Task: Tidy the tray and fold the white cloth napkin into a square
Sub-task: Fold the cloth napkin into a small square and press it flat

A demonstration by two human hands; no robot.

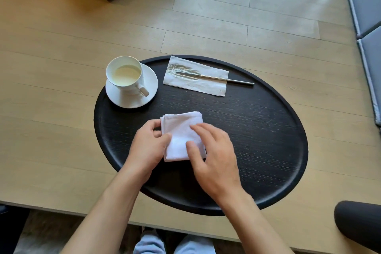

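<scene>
The white cloth napkin [181, 136] lies in the lower middle of the frame, on the black tray [257, 140], right under both hands. The left hand [148, 146] pinches its left edge. The right hand [214, 156] lies flat and open on top, pressing down. The napkin looks small, thick and nearly square, with its layers showing at the top left corner.

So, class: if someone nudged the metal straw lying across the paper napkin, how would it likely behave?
The metal straw looks thin and round, so it would probably roll across the flat tray. It should stay stiff when lifted. Most of it rests on the paper napkin, which might drag along with it.
</scene>
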